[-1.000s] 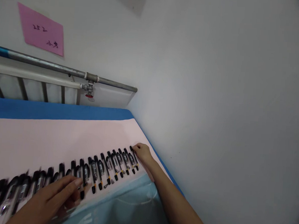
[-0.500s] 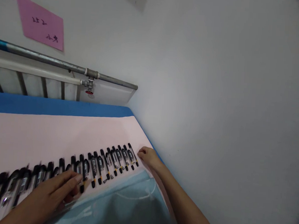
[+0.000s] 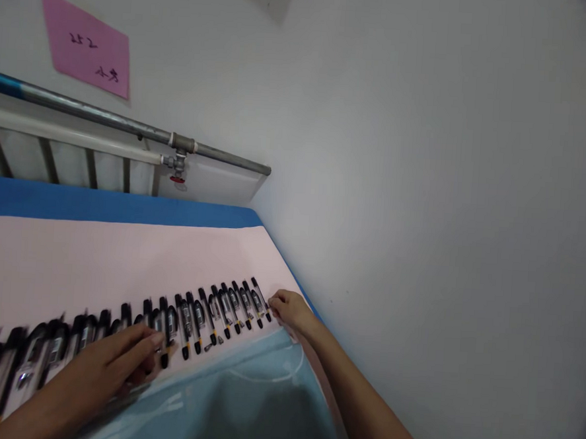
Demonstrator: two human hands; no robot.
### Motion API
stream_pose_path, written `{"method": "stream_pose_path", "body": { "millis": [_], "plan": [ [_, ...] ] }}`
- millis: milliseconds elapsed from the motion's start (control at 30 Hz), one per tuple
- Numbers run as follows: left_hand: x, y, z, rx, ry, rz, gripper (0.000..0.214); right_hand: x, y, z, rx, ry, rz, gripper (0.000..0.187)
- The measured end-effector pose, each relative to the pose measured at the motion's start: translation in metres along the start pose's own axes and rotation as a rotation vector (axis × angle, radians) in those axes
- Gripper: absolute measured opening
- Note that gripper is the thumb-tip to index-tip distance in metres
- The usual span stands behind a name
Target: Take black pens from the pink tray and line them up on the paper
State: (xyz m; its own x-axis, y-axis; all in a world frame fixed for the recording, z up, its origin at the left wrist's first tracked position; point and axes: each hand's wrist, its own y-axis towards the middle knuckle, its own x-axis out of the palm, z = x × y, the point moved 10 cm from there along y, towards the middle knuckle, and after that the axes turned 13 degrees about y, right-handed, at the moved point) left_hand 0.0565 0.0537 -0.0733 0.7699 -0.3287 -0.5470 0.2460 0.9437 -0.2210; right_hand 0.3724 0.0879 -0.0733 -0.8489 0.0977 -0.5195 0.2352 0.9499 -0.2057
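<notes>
White wall [image 3: 424, 188] rising to the right of the right hand [image 3: 290, 309] and beyond both hands. Pink sheet [image 3: 121, 262] flat beneath both hands, running away from them to a blue strip [image 3: 100, 204] at its far edge. Pale blue clear film [image 3: 242, 402] between the two forearms, nearer the body than the fingertips, lapping the pink sheet's near edge. Grey pipe [image 3: 105, 118] along the wall, well beyond the hands, pink note [image 3: 85, 44] above it. Black pens [image 3: 208, 313] side by side in one row on the pink sheet, from under the left hand [image 3: 109, 374] across to the right hand's fingertips. Left hand open and flat, fingers stretched out on top of the blurred pens there, clasping none. Right hand at the row's right end, fingers curled, tips at the last pen; pinched on it or merely beside it, not possible to tell.
</notes>
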Motion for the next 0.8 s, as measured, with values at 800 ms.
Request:
{"method": "stream_pose_path", "body": {
  "millis": [800],
  "plan": [
    [-0.094, 0.004, -0.014, -0.041, 0.223, 0.342, 0.028, 0.097, -0.002, -0.122, -0.272, 0.316, -0.144, 0.033]
  ]
}}
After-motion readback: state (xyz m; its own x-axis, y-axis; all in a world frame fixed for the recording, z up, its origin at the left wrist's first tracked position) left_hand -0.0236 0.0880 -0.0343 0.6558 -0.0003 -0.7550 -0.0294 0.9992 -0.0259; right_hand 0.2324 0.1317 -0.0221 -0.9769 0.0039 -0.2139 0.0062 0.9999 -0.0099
